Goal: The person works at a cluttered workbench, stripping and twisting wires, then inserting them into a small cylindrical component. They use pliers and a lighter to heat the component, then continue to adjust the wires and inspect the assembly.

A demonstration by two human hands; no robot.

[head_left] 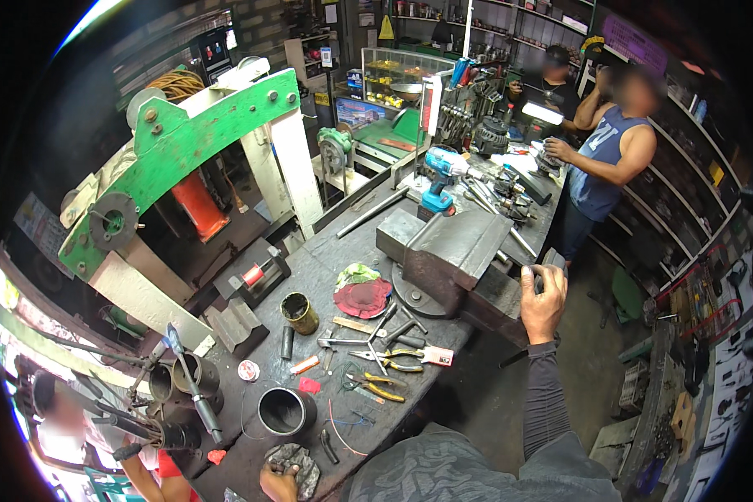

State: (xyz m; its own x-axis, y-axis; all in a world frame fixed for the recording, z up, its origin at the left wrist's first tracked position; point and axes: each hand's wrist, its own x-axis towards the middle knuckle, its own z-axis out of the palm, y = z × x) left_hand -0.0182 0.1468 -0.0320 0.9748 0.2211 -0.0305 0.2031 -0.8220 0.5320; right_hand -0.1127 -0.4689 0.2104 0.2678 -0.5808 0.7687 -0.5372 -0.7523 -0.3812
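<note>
My left hand [279,484] rests at a crumpled grey bundle [299,465]; grip indeterminate. My right hand [544,303], fingers curled, is beside the vise [462,244]; I cannot tell its grip.

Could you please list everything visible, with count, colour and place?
Bench: 1, dark grey, centre
Vise: 1, dark grey, bench's right
Cordless driver: 1, blue-black, behind vise
Pliers: 2, yellow-black, bench front
Cylinder: 1, dark, bench front
Can: 1, brass-coloured, left of cloths
Cloths: 2, red, green, left of vise
Small items: many, mixed colours, bench
Frame: 1, green-white, left
Wall shelves: several, pale edges, right
Co-workers: 3, mixed clothing, upper right and lower left
Bundle: 1, grey, lower edge
Left grip: 1, bare, touching bundle
Right grip: 1, bare, beside vise
</note>
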